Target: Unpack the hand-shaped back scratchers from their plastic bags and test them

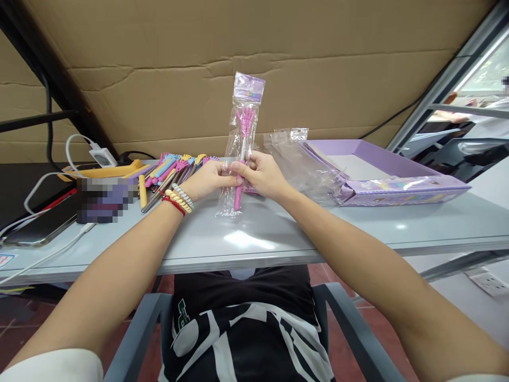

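A pink back scratcher [246, 121] with a small hand-shaped head and a metal shaft stands nearly upright inside a clear plastic bag [234, 139] with a purple printed header. My left hand [211, 179] pinches the bagged scratcher from the left at its lower shaft. From the right, my right hand [262, 174] grips it too, thumb in front, and the fingertips of both hands almost meet. Behind my left hand lies a pile of loose back scratchers [175, 168] in pink, blue and yellow. Clear empty bags [302, 164] are heaped to the right of my right hand.
An open purple box [405, 190] stands on the right of the grey table [254, 246]. Phones [43, 220], white cables and a white charger [102, 155] lie at the left. A cardboard sheet [167, 69] backs the table, and metal frame posts rise at both sides.
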`<state>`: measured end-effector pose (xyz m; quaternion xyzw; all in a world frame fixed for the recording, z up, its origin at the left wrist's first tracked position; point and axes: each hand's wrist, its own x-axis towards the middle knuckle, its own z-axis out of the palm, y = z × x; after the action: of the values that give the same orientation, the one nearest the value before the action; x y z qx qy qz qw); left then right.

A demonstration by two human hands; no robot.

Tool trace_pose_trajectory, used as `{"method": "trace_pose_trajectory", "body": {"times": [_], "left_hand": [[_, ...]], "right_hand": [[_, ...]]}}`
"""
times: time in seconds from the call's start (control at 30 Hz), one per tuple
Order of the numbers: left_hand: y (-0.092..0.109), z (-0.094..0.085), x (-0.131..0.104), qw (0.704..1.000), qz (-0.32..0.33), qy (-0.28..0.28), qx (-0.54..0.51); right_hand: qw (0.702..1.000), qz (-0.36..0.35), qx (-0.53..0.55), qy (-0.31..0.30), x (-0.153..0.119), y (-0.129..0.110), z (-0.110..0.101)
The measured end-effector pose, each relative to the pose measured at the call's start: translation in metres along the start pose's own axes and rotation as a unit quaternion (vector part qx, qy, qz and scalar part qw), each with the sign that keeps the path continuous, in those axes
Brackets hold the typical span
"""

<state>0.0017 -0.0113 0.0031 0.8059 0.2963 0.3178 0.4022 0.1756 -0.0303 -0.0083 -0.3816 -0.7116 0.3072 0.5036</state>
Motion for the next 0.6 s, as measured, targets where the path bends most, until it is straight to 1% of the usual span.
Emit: {"method": "trace_pose_trajectory", "body": {"times": [0.1, 0.2, 0.3, 0.37, 0.47, 0.53, 0.6], "left_hand": [[0.001, 0.001, 0.000, 1.000, 0.001, 0.015, -0.010], [0.001, 0.001, -0.001, 1.000, 0.003, 0.021, -0.010], [-0.001, 0.000, 0.000, 0.999, 0.009, 0.048, 0.000], [-0.003, 0.000, 0.001, 0.997, 0.012, 0.079, -0.001], [-0.007, 0.001, 0.003, 0.989, 0.013, 0.143, -0.047], [-0.009, 0.001, 0.005, 0.978, 0.016, 0.189, -0.081], [-0.010, 0.001, 0.007, 0.969, 0.019, 0.231, -0.091]], "right_hand": [[1.000, -0.010, 0.000, 0.002, 0.000, 0.001, 0.000], [0.999, -0.004, 0.035, -0.010, 0.000, 0.002, 0.001], [0.998, 0.008, 0.067, -0.003, -0.001, 0.001, 0.002], [0.997, 0.011, 0.072, 0.011, -0.001, 0.000, 0.003], [0.998, 0.009, 0.056, 0.019, -0.002, -0.002, 0.002], [1.000, 0.004, 0.021, 0.006, -0.002, -0.002, 0.001], [0.999, -0.012, -0.030, -0.016, -0.003, -0.002, 0.001]]}}
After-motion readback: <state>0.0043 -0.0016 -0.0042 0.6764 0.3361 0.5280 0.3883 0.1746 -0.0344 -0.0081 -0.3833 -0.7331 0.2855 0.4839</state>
